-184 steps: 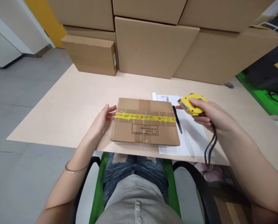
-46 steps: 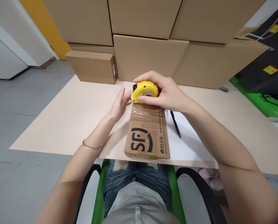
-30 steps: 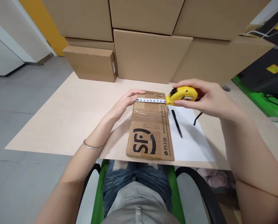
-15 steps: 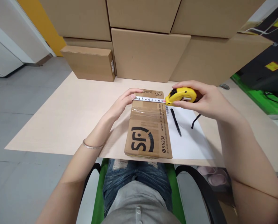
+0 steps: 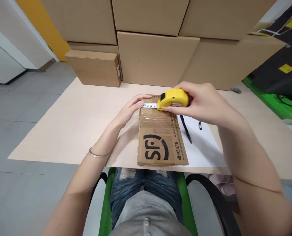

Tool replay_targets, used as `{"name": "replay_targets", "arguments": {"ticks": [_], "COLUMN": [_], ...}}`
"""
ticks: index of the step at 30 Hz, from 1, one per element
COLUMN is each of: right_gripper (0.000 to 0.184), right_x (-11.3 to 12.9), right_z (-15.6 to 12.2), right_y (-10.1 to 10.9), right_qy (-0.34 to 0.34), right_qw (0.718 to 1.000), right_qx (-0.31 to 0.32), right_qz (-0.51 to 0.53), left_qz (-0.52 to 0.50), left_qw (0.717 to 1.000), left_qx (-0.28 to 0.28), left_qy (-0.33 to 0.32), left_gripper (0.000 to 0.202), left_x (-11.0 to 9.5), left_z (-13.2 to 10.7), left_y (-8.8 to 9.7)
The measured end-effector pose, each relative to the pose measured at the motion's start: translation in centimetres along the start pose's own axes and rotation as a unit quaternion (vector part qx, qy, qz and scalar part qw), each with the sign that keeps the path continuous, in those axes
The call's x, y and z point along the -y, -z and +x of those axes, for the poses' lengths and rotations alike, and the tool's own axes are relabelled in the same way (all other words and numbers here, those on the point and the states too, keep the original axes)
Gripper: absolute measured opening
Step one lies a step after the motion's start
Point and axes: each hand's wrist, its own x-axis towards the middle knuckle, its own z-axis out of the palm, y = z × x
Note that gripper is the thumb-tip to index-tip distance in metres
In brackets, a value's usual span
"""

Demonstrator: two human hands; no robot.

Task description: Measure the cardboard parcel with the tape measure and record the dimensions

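Note:
A flat brown cardboard box (image 5: 158, 131) printed with a black SF logo lies at the table's near edge. My right hand (image 5: 197, 100) is closed around the yellow case of a tape measure (image 5: 176, 97), above the box's far part. A short length of white blade (image 5: 150, 105) runs from the case to the box's left edge. There, my left hand (image 5: 134, 106) pinches the blade's end with thumb and fingers, touching the box. A black pen (image 5: 185, 129) lies on white paper (image 5: 205, 144) to the right, partly beneath my right arm's shadow.
Large cardboard boxes (image 5: 155, 60) are stacked along the table's back, with a smaller box (image 5: 94, 68) standing before them at left. The pale wooden table (image 5: 69, 131) reaches out to both sides. A green chair with black armrests (image 5: 209, 193) is under me.
My right hand has moved left with the tape measure, and the exposed blade is shorter. The box's near end has swung slightly right. My left hand keeps hold of the blade end.

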Motion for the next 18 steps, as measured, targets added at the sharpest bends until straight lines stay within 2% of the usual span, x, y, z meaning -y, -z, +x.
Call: {"name": "replay_targets", "arguments": {"ticks": [4,7,10,12,15,16,18], "right_gripper": [0.042,0.050,0.056,0.061,0.062,0.062,0.060], "right_x": [1.1,0.3,-2.1,-4.2,-6.8,-7.3,-7.8], "right_z": [2.3,2.8,2.5,2.1,1.2,0.9,0.3], "right_y": [-2.7,-3.8,-4.0,-4.0,-4.5,-4.9,-5.5], "right_qy": [0.033,0.022,-0.048,-0.103,-0.157,-0.166,-0.175], "right_qw": [0.999,0.995,0.965,0.931,0.892,0.882,0.866], "right_qx": [0.008,-0.037,-0.097,-0.102,-0.067,-0.053,-0.034], "right_qz": [0.017,0.089,0.240,0.336,0.419,0.438,0.466], "left_qz": [-0.005,0.010,0.098,0.131,0.242,0.264,0.295], "left_qw": [1.000,0.999,0.988,0.976,0.922,0.911,0.894], "left_qx": [0.013,0.020,-0.077,-0.102,0.009,0.023,0.034], "left_qy": [-0.021,-0.029,-0.088,-0.140,-0.301,-0.315,-0.335], "left_gripper": [0.070,0.083,0.075,0.069,0.101,0.105,0.101], "left_x": [-0.1,-0.5,-1.6,-2.6,-4.1,-4.3,-4.3], "left_z": [0.0,-0.7,-3.2,-5.9,-9.8,-10.7,-11.8], "left_y": [-0.1,0.2,0.7,0.5,-0.5,-1.0,-2.0]}}
